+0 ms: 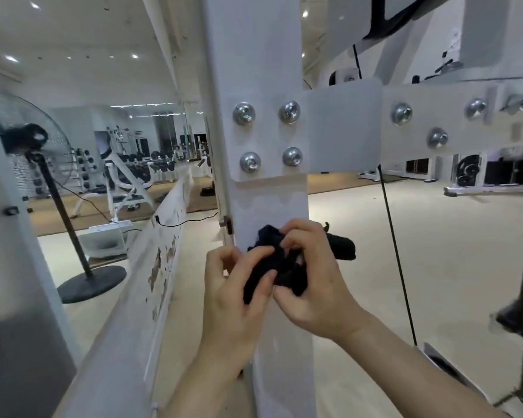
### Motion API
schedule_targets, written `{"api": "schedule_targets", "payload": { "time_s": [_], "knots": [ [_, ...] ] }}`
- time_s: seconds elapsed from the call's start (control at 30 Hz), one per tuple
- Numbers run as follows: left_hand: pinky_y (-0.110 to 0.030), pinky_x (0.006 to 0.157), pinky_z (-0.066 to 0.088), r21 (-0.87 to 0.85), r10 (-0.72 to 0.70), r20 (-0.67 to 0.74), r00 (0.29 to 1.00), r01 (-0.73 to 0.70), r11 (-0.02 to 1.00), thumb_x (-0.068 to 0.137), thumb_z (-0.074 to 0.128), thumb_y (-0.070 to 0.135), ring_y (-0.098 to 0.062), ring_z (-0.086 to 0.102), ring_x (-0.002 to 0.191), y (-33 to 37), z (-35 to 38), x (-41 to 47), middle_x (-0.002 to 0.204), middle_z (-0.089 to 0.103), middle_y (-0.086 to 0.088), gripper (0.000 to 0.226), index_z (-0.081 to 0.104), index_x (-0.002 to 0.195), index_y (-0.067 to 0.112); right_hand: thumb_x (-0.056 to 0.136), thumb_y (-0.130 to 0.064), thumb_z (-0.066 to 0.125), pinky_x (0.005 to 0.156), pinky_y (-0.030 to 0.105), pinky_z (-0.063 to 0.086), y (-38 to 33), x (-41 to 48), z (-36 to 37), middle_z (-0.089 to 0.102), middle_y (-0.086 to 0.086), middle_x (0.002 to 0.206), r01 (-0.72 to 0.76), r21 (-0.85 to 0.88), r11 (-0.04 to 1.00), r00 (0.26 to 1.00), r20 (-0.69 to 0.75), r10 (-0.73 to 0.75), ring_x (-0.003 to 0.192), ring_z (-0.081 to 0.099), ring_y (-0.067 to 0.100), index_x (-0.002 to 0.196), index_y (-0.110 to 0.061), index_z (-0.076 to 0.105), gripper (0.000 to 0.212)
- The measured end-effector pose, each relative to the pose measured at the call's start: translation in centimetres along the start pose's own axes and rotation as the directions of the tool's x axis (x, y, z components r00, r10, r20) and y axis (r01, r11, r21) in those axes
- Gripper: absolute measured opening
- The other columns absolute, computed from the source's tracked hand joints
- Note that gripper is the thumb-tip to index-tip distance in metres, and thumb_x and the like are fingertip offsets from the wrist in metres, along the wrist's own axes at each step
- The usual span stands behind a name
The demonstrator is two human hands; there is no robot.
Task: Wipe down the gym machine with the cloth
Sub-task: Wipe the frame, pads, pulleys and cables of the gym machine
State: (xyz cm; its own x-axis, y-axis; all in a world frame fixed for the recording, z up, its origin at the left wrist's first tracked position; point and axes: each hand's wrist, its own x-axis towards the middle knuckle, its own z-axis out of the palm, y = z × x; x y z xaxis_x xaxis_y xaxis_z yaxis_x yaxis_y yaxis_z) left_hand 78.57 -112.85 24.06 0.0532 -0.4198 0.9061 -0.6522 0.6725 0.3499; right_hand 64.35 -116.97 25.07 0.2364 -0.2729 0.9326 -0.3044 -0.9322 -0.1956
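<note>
Hands: left hand [234,285] and right hand [314,276] both pinch dark cloth [280,260].
Surface: white upright post [263,55], bolted.
Room: pedestal fan [27,140] far left.

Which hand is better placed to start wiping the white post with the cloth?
Probably the right hand: it grips most of the cloth over the post; the left hand only pinches an end.

Gym hall. Near centre: white machine upright [263,55] with bolted plate [338,131]. Far left: dumbbell racks [85,173], white exercise frames [127,179]. Far right: weight plates [467,173] on stand. Pedestal fan [34,140] near left; black cable [396,251] right.
</note>
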Motion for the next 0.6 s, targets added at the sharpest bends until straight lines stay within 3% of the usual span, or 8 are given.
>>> {"api": "schedule_targets", "payload": {
  "time_s": [0.1,0.2,0.3,0.4,0.5,0.6],
  "knots": [
    [-0.003,0.076,0.038,0.093,0.048,-0.048,0.998,-0.043,0.995,0.082,0.067,-0.003,-0.001,0.048,0.081,-0.7,-0.1,0.4,0.09,0.055,-0.002,0.024,0.071,0.101,0.011,0.065,-0.022,0.078,0.087,0.039,0.045,0.8,0.3,-1.3,0.039,0.003,0.123,0.017,-0.264,0.964,1.0,0.003,-0.017,0.108,0.048,0.021,0.107,-0.019,0.046,0.053],
    [-0.004,0.075,0.036,0.122,0.117,-0.183,0.976,-0.096,0.988,0.084,0.06,0.0,-0.004,0.048,0.081,-0.9,-1.7,2.7,0.086,0.055,-0.006,0.016,0.071,0.094,0.005,0.067,-0.041,0.081,0.087,0.047,0.044,1.8,1.9,-3.1,0.039,-0.004,0.119,-0.131,-0.384,0.914,0.969,-0.246,0.035,0.106,0.046,0.025,0.099,-0.022,0.057,0.044],
    [-0.004,0.075,0.035,0.15,0.093,-0.287,0.953,-0.051,0.987,0.086,0.058,-0.001,-0.006,0.046,0.08,-1.0,-2.1,5.5,0.089,0.048,-0.004,0.019,0.071,0.097,0.006,0.08,-0.026,0.071,0.086,0.03,0.043,1.7,2.9,-2.0,0.041,-0.006,0.107,-0.106,-0.326,0.94,0.947,-0.32,-0.004,0.094,0.049,0.02,0.097,-0.014,0.067,0.021],
    [-0.003,0.076,0.032,0.113,-0.093,-0.342,0.935,0.139,0.984,0.085,0.058,-0.007,-0.012,0.048,0.083,-0.6,-1.1,6.0,0.091,0.048,-0.005,0.026,0.072,0.102,0.006,0.087,-0.015,0.063,0.087,0.025,0.044,1.2,1.6,1.1,0.044,0.0,0.111,-0.121,-0.298,0.947,0.933,-0.361,0.006,0.096,0.05,0.02,0.111,-0.007,0.066,0.026],
    [-0.003,0.079,0.032,0.039,-0.245,-0.293,0.924,0.267,0.963,0.09,0.054,0.002,-0.012,0.051,0.092,-0.3,-0.5,3.5,0.098,0.052,-0.001,0.03,0.07,0.114,0.009,0.092,-0.01,0.06,0.09,0.035,0.045,0.9,-1.7,2.9,0.042,0.006,0.123,-0.113,-0.314,0.943,0.95,-0.313,0.01,0.104,0.05,0.025,0.13,-0.006,0.059,0.039],
    [0.004,0.088,0.027,-0.062,-0.315,-0.065,0.947,0.311,0.948,0.093,0.041,0.043,0.018,0.041,0.111,0.5,-0.1,0.1,0.124,0.053,0.016,0.052,0.051,0.139,0.021,0.088,-0.001,0.061,0.082,0.037,0.047,0.4,-4.3,3.6,0.042,0.006,0.123,-0.052,-0.331,0.942,0.986,-0.168,-0.004,0.099,0.052,0.025,0.135,-0.006,0.053,0.048]
  ]
}}
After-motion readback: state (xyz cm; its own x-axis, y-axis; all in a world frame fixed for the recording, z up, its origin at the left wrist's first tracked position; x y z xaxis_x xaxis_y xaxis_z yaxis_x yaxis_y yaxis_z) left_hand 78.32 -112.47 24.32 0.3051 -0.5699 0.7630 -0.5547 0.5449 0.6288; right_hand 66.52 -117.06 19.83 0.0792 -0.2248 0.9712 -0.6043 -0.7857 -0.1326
